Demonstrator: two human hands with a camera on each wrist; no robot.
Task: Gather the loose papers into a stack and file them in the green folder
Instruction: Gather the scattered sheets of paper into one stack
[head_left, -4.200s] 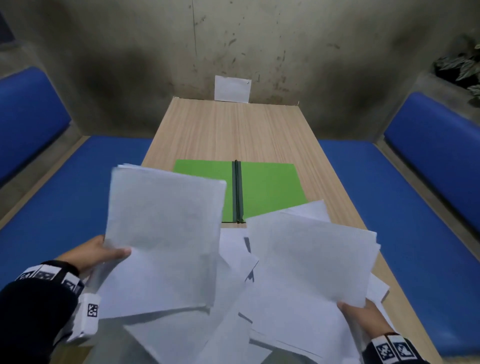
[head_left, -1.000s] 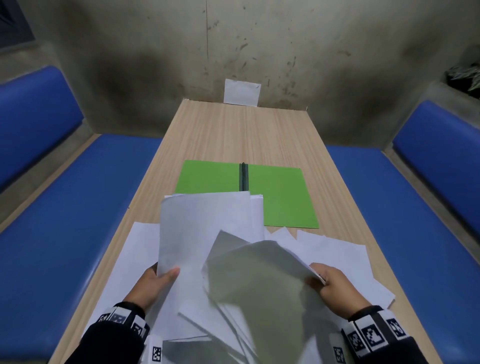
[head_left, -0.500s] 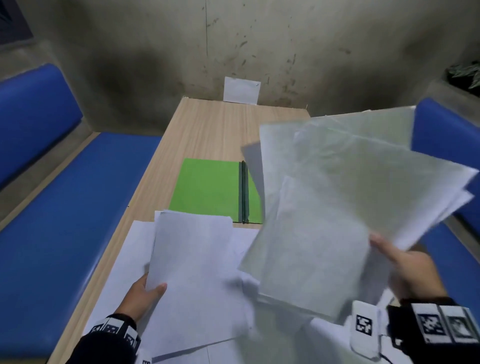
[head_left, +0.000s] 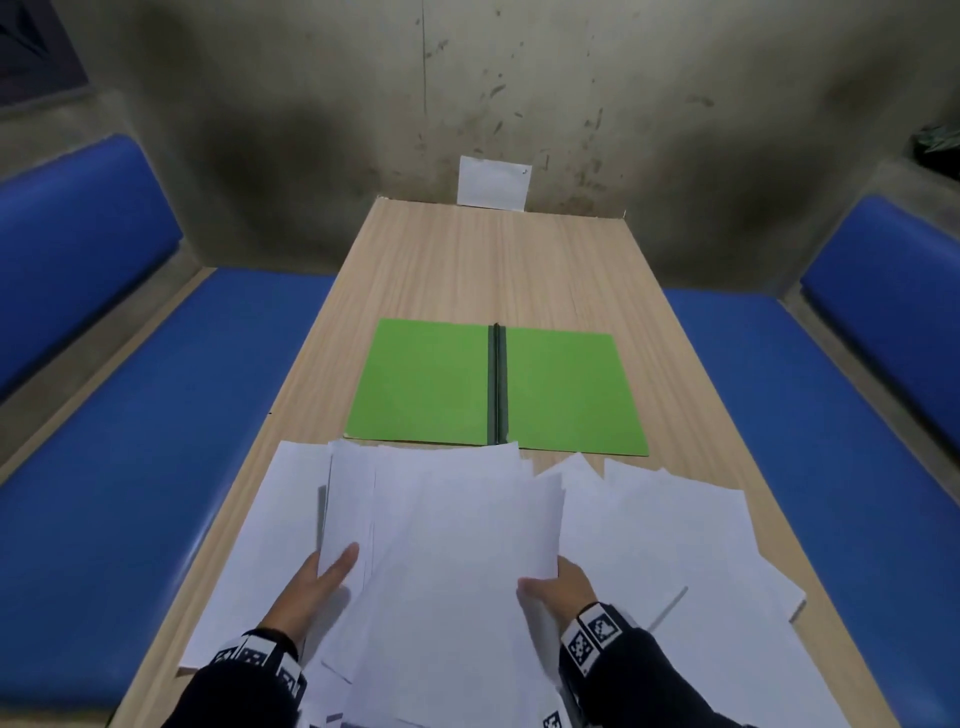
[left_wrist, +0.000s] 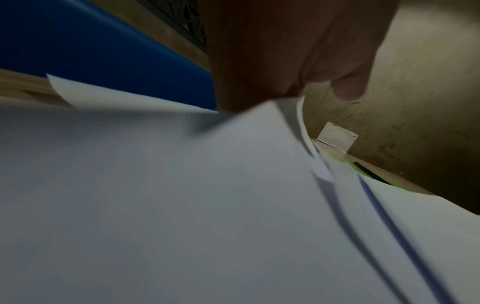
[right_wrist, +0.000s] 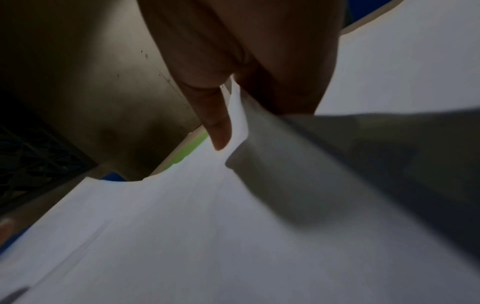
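Head view: the right hand (head_left: 558, 587) has brought its raised sheaf down onto the left hand (head_left: 317, 582)'s — one rough stack of papers (head_left: 457, 545) pinched between both, short of the open green folder (head_left: 426, 384). Left wrist: thumb over the edge. Right wrist: thumb clamps sheets — squaring comes next.

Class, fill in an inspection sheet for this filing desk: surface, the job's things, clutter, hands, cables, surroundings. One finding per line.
Surface: long wooden table, far half bare.
Job's things: green folder lies open and flat, nothing filed in it; held sheets roughly squared above the spread; loose papers fanned out on the near right.
Clutter: nothing seen.
Hands: left hand holds the held sheets' left edge, thumb on top; right hand pinches their right edge.
Cables: nothing seen.
Surroundings: blue benches on both sides; stained wall with a white card at the table's far end.
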